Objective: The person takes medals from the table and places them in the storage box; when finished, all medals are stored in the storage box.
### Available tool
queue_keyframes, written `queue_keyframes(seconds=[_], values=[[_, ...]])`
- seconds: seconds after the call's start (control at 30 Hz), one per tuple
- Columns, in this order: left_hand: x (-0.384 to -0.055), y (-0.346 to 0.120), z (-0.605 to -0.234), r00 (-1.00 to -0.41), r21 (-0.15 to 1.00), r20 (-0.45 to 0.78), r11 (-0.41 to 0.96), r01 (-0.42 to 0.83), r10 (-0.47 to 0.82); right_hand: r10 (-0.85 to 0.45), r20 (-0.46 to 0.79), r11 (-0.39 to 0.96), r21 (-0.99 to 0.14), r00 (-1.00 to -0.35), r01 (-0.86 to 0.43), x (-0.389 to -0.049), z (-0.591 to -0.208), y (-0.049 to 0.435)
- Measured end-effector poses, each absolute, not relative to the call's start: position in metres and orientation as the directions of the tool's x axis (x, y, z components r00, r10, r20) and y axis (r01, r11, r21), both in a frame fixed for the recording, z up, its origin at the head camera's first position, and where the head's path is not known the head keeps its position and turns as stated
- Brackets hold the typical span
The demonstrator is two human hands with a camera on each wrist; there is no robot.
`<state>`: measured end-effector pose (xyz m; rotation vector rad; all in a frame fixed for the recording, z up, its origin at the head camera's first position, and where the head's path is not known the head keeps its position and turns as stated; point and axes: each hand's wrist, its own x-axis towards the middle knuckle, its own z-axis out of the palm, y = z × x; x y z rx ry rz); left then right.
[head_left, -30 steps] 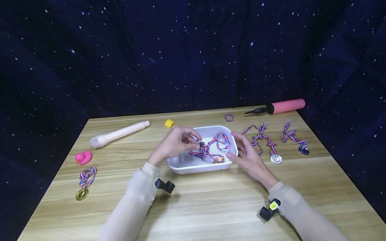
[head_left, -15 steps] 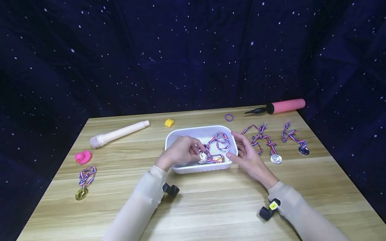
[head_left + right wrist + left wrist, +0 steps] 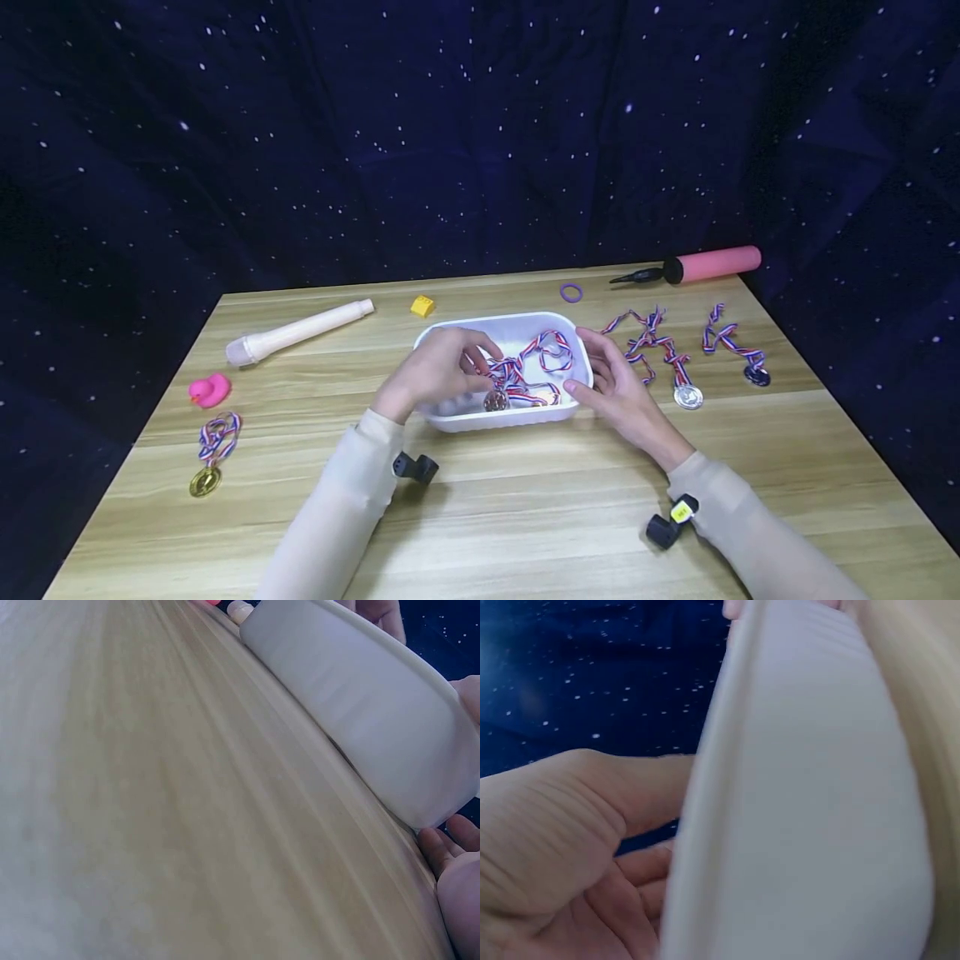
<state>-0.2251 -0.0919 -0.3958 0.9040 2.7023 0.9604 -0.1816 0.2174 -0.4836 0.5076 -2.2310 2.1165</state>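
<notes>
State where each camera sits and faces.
Head: on the head, facing forward and down at the white tray, with left hand, right hand and sleeves showing.
Left wrist: on that wrist, facing the white tray's outside; the left hand shows at left.
Right wrist: on that wrist, looking across the tabletop to the white tray; right hand at right edge.
Both wrist views share the white tray's outside and starry backdrop.

smooth plastic tub [image 3: 495,423], shiny metal medals [image 3: 495,401], cloth ribbons [image 3: 512,368], wood-grained tabletop [image 3: 525,517]

Medals [image 3: 496,401] in tray [image 3: 487,422], duck [image 3: 214,390] left
</notes>
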Motion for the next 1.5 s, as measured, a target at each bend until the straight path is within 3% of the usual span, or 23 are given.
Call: queue_keyframes(seconds=[0.23,0.5,0.8,1.13,1.5], values=[[-0.226,-0.112,-0.384,-0.784,0.649,0.242,0.505,0.568,0.571,-0.220,0.237,0.035,-0.968,-0.946,-0.250,-0.181,-0.484,0.218],[-0.214,-0.151,-0.367,-0.805,0.661,0.364,0.479,0.577,0.468,-0.222,0.242,0.038,-0.966,-0.944,-0.257,-0.182,-0.483,0.218],[-0.193,-0.208,-0.355,-0.791,0.631,0.493,0.477,0.612,0.363,-0.219,0.226,0.056,-0.968,-0.949,-0.244,-0.181,-0.484,0.219],[-0.156,-0.273,-0.361,-0.835,0.696,0.498,0.467,0.545,0.233,-0.221,0.230,0.057,-0.967,-0.948,-0.248,-0.181,-0.483,0.218],[-0.110,-0.348,-0.398,-0.904,0.806,0.427,0.453,0.381,0.000,-0.224,0.236,0.046,-0.966,-0.945,-0.253,-0.181,-0.482,0.219]])
